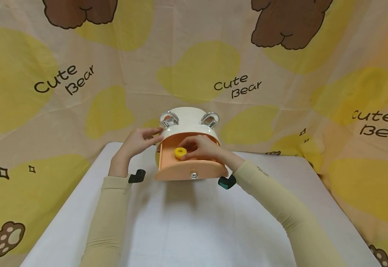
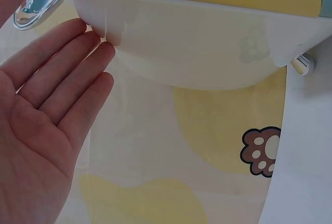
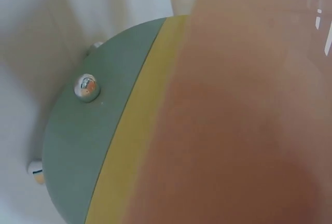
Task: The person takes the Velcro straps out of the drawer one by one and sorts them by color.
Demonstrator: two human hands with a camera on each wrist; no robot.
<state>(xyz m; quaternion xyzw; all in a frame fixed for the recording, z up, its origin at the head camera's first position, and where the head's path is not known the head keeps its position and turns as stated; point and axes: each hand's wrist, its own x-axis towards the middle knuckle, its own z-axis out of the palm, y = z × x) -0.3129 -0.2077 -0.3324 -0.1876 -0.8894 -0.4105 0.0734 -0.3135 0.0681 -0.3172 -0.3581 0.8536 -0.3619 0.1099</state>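
Note:
A white, round storage box [image 1: 188,118] with drawers and two chrome ear-shaped loops stands on the table. Its orange top drawer [image 1: 173,175], with a silver knob, is pulled out. Over the drawer's inside, my right hand [image 1: 202,147] pinches a small yellow ring [image 1: 180,152] between thumb and fingers. In the right wrist view the orange drawer front fills much of the picture and hides that hand. My left hand [image 1: 137,144] is at the box's left side; in the left wrist view its straight fingers [image 2: 72,73] touch or nearly touch the white shell [image 2: 197,47].
Below the orange drawer, the right wrist view shows a yellow drawer [image 3: 135,125] and a green drawer [image 3: 88,136] with a chrome knob. The white table [image 1: 187,230] extends in front of the box. A bear-print cloth [image 1: 180,52] hangs behind.

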